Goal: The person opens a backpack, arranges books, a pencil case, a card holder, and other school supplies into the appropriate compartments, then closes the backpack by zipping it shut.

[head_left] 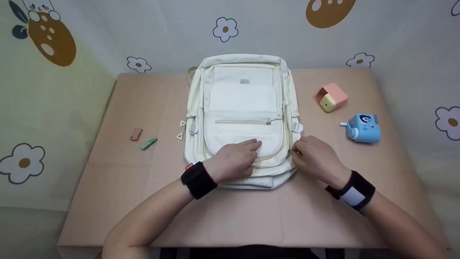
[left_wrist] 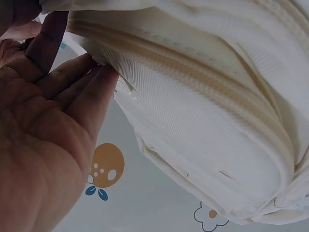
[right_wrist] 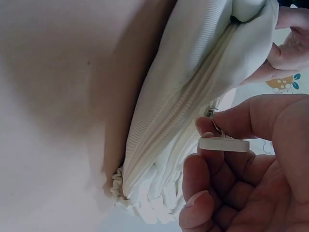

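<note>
A cream backpack (head_left: 244, 99) lies on the table with its front pockets facing up. My left hand (head_left: 235, 160) rests on its lower front, the fingers mostly straight against the fabric. In the left wrist view, the fingertips (left_wrist: 104, 72) touch the cloth beside a zipper (left_wrist: 193, 79). At the bag's right side, my right hand (head_left: 314, 156) pinches a zipper pull (right_wrist: 223, 144) between thumb and fingers. The pull has a pale round tag and a small metal slider, seen in the right wrist view. The zipper track (right_wrist: 186, 101) runs along the side there.
On the table (head_left: 244, 223), a pink and yellow box-shaped object (head_left: 334, 97) and a blue crank pencil sharpener (head_left: 363, 128) stand right of the bag. Left of it lie a small pinkish-brown block (head_left: 136, 134) and a green one (head_left: 148, 143). Patterned cloth (head_left: 172, 32) hangs behind.
</note>
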Demonstrator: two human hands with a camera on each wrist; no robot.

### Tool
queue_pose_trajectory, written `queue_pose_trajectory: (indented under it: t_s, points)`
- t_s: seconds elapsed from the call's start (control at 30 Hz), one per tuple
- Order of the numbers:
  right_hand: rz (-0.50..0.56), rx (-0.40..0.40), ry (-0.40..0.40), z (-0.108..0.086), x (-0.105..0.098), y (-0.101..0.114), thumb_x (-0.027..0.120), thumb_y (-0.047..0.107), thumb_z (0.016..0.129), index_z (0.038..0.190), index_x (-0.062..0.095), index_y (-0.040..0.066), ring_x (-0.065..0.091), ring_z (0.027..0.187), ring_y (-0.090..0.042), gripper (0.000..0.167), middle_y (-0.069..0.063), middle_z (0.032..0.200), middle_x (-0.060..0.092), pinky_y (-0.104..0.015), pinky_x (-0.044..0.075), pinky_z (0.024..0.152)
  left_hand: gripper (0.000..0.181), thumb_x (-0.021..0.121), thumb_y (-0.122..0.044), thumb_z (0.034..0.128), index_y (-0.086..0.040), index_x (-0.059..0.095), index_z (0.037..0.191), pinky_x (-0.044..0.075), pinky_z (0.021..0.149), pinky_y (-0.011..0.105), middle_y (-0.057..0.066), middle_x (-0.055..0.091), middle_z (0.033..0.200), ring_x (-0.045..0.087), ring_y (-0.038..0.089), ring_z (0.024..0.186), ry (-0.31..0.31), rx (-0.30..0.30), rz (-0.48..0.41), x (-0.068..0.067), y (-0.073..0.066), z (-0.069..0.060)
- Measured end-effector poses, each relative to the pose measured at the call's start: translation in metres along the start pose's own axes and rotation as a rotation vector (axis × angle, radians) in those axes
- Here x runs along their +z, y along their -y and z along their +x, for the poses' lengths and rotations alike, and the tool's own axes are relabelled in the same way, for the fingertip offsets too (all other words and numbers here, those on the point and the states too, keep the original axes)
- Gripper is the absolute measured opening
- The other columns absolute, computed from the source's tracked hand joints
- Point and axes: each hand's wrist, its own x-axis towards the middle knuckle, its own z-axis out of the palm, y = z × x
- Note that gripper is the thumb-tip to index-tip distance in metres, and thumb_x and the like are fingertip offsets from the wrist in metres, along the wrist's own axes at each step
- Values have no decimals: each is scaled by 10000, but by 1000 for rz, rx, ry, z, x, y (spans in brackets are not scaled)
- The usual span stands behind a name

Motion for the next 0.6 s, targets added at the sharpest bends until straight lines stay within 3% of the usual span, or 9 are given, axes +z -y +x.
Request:
queue_pose_trajectory:
  t_s: [0.23,0.6]
  points:
    - [16,-4,-27,1,-8,4,644,78,899,831,691,91,479,684,-181,83,12,725,521,-320,372,579,117,606,-122,890,-76,631,785,475,1054,382,115,479,1546,406,236,1456,43,-17,-8,0,0,2]
    - [-20,-37,-48,-5,-6,10,654,79,847,726,603,131,443,639,-165,141,37,669,473,-308,344,547,148,545,-107,935,-59,629,824,472,1059,389,130,520,1508,456,238,1422,-20,13,-26,0,2,-1]
